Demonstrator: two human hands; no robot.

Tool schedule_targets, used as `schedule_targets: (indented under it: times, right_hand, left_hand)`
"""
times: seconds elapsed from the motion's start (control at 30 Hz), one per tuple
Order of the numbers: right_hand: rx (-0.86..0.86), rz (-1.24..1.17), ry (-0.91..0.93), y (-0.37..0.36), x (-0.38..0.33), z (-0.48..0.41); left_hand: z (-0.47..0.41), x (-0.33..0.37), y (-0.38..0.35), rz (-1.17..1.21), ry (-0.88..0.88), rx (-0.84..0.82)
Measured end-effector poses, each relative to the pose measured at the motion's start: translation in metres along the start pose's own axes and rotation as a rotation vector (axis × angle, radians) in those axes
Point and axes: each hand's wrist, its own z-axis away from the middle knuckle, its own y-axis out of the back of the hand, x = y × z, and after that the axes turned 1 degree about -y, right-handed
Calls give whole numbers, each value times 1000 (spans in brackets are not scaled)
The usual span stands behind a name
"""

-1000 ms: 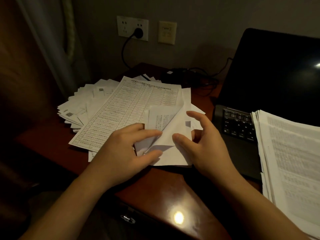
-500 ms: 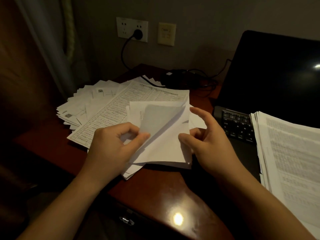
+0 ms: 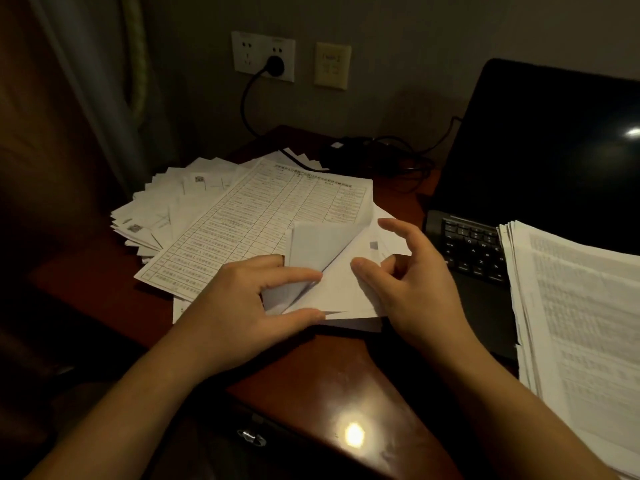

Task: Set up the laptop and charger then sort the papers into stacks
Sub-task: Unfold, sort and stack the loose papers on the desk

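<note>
A small white paper stack (image 3: 346,289) lies on the desk in front of me. My left hand (image 3: 242,306) pinches the curled-up top sheet (image 3: 315,247) between forefinger and thumb. My right hand (image 3: 412,285) holds the stack's right edge, thumb on top, fingers curled behind. Under it lies a printed table sheet (image 3: 263,216) on fanned-out papers (image 3: 173,206). The open black laptop (image 3: 554,150) stands at the right, screen dark. Its charger brick (image 3: 346,150) lies behind the papers, and its plug (image 3: 275,65) sits in the wall socket.
A thick stack of printed pages (image 3: 581,306) covers the laptop's right side and overhangs the desk. The reddish wooden desk (image 3: 311,375) has a drawer handle (image 3: 251,438) at its near corner. A curtain (image 3: 104,81) hangs at the left. Cables trail behind the laptop.
My left hand has lowered the top sheet it had lifted, so the sheet now curls closer to the stack. My right hand stays at the stack's right edge.
</note>
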Motion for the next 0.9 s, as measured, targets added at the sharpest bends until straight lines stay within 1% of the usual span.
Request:
schedule_targets:
  times: [0.1,0.2,0.27,0.37,0.43,0.5,0.6,0.7,0.73,0.83,0.9]
  right_hand:
    - [-48,-52,-25,5,-4,1]
    - [-117,-106,-88,13,-8,-1]
    - [-164,-98,-113,17,-7,-2]
    - [-204,-21,-76,18,-6,-2]
    - [-188,25,-51,17,-7,-2]
    - [-162,-15,-40,15,-7,-1]
    - [-134,-111,-20,13,-10,2]
    - [-102,-288,-39,12,-10,1]
    - [-67,-293,-44,12,-7,-1]
    - [41,-88,-21,14,0,-7]
    - [40,-29,-39,14,2,-10]
  left_hand:
    - [-3,0,0,-17,-2,49]
    - [-3,-1,-2,-16,-4,134]
    - [-3,-1,-1,-4,28,179]
    - [-2,2,0,66,59,157]
    - [-1,5,2,68,44,155]
    - [-2,7,2,40,-34,143]
    - [-1,7,-1,-6,-67,41]
    - [-1,2,-2,-30,-71,84]
    - [-2,2,-1,-27,-56,115]
    - [-1,3,1,14,12,131]
    - [-1,5,2,44,5,153]
